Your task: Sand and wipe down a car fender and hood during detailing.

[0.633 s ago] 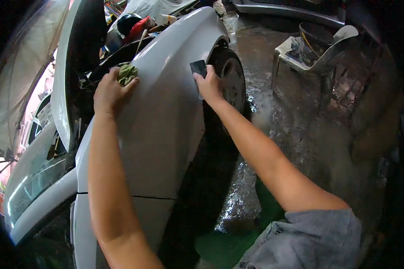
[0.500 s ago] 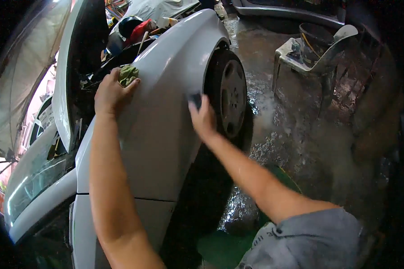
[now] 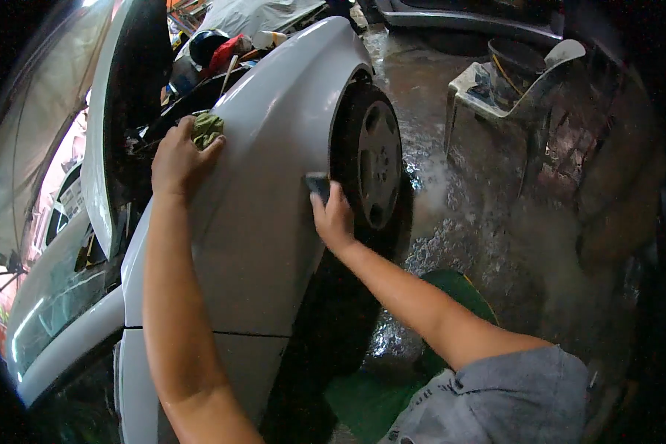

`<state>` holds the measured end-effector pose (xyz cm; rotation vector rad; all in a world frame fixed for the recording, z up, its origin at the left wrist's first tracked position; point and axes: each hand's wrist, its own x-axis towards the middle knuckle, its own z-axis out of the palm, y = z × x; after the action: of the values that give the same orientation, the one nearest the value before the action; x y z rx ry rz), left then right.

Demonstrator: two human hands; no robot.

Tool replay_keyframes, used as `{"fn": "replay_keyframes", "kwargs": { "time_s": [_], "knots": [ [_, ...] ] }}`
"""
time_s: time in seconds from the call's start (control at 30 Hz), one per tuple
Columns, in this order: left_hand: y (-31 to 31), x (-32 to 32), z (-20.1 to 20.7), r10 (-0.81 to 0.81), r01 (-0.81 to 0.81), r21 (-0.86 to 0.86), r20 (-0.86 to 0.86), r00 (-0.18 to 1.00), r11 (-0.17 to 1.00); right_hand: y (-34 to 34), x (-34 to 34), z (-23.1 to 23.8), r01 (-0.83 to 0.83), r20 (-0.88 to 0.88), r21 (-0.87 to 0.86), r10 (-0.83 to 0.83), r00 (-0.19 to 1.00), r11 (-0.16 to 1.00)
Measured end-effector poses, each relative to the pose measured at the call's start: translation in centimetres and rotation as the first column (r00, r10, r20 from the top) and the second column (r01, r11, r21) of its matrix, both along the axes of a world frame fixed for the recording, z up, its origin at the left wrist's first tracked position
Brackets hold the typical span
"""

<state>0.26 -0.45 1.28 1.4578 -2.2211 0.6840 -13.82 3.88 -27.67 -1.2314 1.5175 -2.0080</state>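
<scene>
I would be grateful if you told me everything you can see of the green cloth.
The yellow-green cloth looks like soft fabric, bunched into a small, creased wad. It shows between the thumb and fingers of the left hand, which holds it at the upper left edge of the pale car fender. Its underside is hidden.

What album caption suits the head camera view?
Left fingers hold a crumpled green cloth, right fingers a dark block, at a pale car fender beside a wheel.
</scene>
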Motion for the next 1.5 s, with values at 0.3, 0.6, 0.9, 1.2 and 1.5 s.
{"fn": "replay_keyframes", "kwargs": {
  "time_s": [0.3,0.6,0.9,1.2,1.5],
  "knots": [
    [0.9,-2.1,0.1,-0.002,0.002,0.016,-0.009,1.000,1.000,-6.9,-8.4,6.1,0.120,-0.127,0.106,-0.107,0.986,0.987],
    [0.9,-1.3,0.3,0.021,-0.021,-0.001,0.010,1.000,1.000,-6.7,-7.9,4.2,0.110,-0.145,0.106,-0.094,0.985,0.988],
    [0.8,-0.8,0.0,0.004,-0.003,-0.045,0.016,1.000,0.999,0.3,-1.2,-3.7,0.001,-0.130,0.042,0.005,0.992,0.999],
    [0.7,-1.0,-0.1,0.037,-0.037,-0.008,0.031,0.999,0.999,-7.2,-9.5,8.0,0.019,-0.092,0.222,0.002,0.996,0.975],
    [0.4,-2.0,0.2,0.017,-0.016,-0.004,0.047,0.999,1.000,-5.4,-5.3,4.9,0.054,-0.105,0.024,-0.051,0.993,0.998]
  ]
}}
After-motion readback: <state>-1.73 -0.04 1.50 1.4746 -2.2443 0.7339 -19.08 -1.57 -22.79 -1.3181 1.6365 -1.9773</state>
